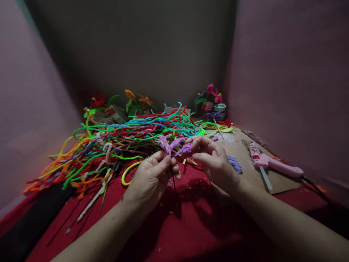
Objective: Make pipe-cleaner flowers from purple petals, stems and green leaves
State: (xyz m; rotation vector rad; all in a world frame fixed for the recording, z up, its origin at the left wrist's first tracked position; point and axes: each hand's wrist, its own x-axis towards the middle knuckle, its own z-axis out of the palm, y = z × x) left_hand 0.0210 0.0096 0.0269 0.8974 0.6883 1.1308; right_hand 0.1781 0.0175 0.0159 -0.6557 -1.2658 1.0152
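Near the middle of the head view, my left hand (pixel 154 174) pinches the base of a purple flower (pixel 165 144) made of fuzzy pipe cleaner, where a thin dark stem (pixel 173 182) hangs down. Pale strands show at the flower's centre. My right hand (pixel 214 160) is closed on a purple petal (pixel 185 149) just right of the flower. The petal's inner end lies close to the flower's base; whether it is joined there I cannot tell. Fingertips hide its outer end.
Many coloured pipe cleaners (pixel 131 131) are heaped behind and left of my hands. A pink glue gun (pixel 278 165) lies on a brown board (pixel 245 182) at right. Finished flowers (pixel 145 99) and a lidded jar (pixel 219 111) stand behind. Red cloth (pixel 196 225) covers the table.
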